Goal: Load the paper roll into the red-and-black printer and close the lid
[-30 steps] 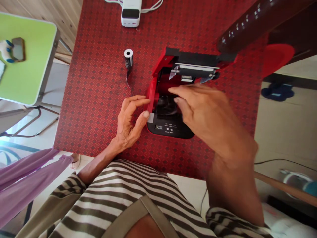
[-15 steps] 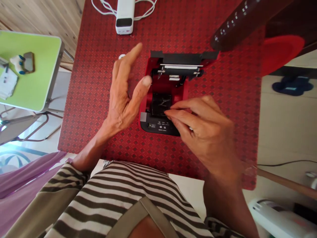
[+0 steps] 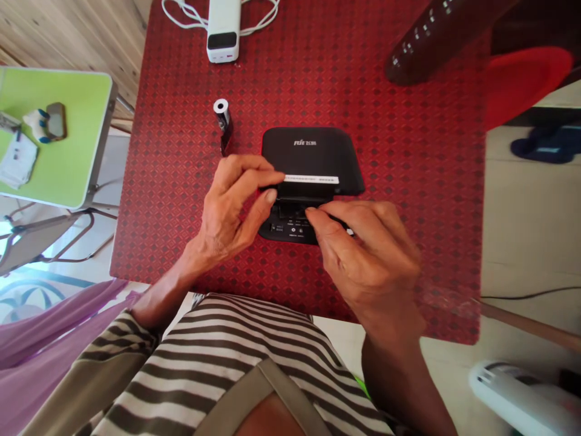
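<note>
A small black-lidded printer (image 3: 313, 151) with a red body sits mid-table, its lid down. My left hand (image 3: 231, 206) pinches the lid's front left corner, fingers on top and thumb below. My right hand (image 3: 363, 248) is at the printer's front, by the slot above the button panel (image 3: 285, 229); thumb and fingers are pressed together, and what they pinch is hidden. A small roll (image 3: 222, 116) with a white core and dark tape stands left of the printer, apart from both hands.
The red patterned tablecloth (image 3: 181, 181) covers the table. A white device (image 3: 223, 30) with a white cable lies at the far edge. A dark bar (image 3: 436, 36) crosses the upper right. A green side table (image 3: 54, 139) stands to the left.
The printer's lid has swung down from open to shut. My left hand came from the raised open pose to grip the lid's front corner. My right hand stayed at the front slot.
</note>
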The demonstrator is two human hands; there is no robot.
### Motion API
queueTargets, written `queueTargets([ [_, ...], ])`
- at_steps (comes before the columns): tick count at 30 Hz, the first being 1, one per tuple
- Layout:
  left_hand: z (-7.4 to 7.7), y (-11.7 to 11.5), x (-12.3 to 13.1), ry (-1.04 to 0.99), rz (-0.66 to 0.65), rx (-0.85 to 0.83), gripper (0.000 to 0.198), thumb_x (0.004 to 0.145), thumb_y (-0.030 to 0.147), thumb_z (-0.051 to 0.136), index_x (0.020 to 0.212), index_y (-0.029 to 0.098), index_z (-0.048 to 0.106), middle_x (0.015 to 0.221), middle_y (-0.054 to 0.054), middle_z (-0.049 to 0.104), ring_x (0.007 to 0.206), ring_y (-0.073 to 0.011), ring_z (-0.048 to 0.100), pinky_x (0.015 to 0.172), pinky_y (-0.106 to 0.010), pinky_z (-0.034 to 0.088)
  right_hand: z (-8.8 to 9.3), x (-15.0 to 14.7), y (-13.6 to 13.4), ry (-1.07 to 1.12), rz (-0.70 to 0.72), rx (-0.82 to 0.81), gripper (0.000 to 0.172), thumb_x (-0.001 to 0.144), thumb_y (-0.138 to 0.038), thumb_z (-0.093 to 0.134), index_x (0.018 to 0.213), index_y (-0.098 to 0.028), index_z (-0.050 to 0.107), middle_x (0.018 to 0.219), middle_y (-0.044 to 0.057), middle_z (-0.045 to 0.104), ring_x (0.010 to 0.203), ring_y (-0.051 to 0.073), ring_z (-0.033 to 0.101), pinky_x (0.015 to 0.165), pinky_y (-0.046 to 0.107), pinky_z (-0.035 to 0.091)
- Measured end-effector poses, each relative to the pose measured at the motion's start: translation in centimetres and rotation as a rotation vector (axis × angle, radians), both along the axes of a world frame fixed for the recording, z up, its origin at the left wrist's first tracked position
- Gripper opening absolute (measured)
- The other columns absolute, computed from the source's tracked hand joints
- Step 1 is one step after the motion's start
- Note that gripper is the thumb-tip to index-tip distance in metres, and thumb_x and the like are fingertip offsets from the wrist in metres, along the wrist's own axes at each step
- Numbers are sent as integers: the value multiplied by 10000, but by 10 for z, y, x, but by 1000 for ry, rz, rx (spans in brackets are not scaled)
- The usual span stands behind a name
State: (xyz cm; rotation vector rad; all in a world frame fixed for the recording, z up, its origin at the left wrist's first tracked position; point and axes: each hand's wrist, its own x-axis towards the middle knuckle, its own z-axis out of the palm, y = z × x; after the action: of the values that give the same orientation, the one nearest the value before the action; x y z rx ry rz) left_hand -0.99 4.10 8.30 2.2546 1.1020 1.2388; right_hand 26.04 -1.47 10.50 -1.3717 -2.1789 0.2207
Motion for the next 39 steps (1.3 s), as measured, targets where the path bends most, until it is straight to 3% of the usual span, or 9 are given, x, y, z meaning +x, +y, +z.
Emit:
queueTargets([
  [3, -16, -13, 5, 20, 41, 68, 256, 1326, 353, 661, 1450, 338, 884, 1368, -76, 903, 1318, -301, 858, 1182, -555, 732, -3, 0, -3, 35, -1, 0, 383, 1232, -178, 685, 1367, -388, 975, 1274, 88, 973, 1108, 366, 891, 1047, 653, 750],
  [6, -28, -19, 6, 51, 45, 110, 276, 1314, 347, 659, 1493, 323, 867, 1417, -93, 909, 1415, -324, 848, 1222, -542, 700, -1, 1, -5, 45, -24, 30, 320, 1256, -244, 708, 1413, -382, 950, 1285, 86, 971, 1118, 367, 890, 1051, 635, 743],
  [13, -39, -22, -2, 116, 58, 147, 385, 1294, 507, 676, 1582, 313, 843, 1497, -153, 892, 1459, -393, 834, 1287, -618, 680, -1, 7, -10, 94, -140, 29, 425, 1288, -431, 733, 1704, -376, 802, 1503, 117, 968, 1413, 447, 907, 1206, 686, 694],
  [24, -44, -21, -8, 106, 40, 123, 515, 1282, 726, 692, 1592, 351, 862, 1490, -141, 867, 1441, -402, 815, 1303, -647, 692, -9, 4, -23, 26, -124, 1, 539, 1297, -470, 709, 1805, -292, 726, 1617, 187, 927, 1519, 467, 882, 1236, 651, 687],
  [28, -37, -27, -6, 101, 46, -8, 482, 1304, 711, 654, 1568, 364, 861, 1551, -143, 841, 1492, -394, 790, 1326, -663, 700, -12, 7, -24, 62, -67, 24, 646, 1281, -444, 753, 1902, -314, 633, 1691, 174, 893, 1572, 450, 861, 1280, 641, 707],
  [31, -40, -41, 5, -31, 148, -85, 427, 1327, 642, 648, 1669, 421, 777, 1680, -123, 793, 1577, -372, 769, 1314, -641, 731, -20, 6, -31, 134, -103, 94, 783, 1248, -480, 821, 1969, -342, 548, 1751, 195, 850, 1593, 458, 844, 1292, 670, 720],
  [33, -46, -51, 13, -151, 238, -137, 538, 1311, 690, 673, 1773, 416, 683, 1731, -143, 757, 1616, -376, 766, 1258, -606, 774, -27, 3, -38, 170, -198, 129, 830, 1225, -560, 859, 1967, -363, 543, 1694, 209, 867, 1460, 446, 897, 1195, 658, 767],
  [36, -56, -62, 19, -247, 215, -312, 681, 1301, 736, 705, 1886, 416, 563, 1752, -157, 767, 1577, -364, 834, 1240, -557, 796, -39, -6, -50, 174, -303, 128, 828, 1233, -674, 811, 1949, -354, 547, 1509, 199, 922, 1202, 411, 941, 1013, 615, 811],
  [39, -61, -64, 15, -272, 157, -444, 647, 1328, 713, 677, 1895, 420, 573, 1790, -151, 794, 1577, -365, 872, 1267, -550, 789, -48, -15, -56, 187, -351, 128, 780, 1250, -624, 790, 1928, -304, 571, 1477, 219, 925, 1179, 420, 940, 1025, 630, 808],
])
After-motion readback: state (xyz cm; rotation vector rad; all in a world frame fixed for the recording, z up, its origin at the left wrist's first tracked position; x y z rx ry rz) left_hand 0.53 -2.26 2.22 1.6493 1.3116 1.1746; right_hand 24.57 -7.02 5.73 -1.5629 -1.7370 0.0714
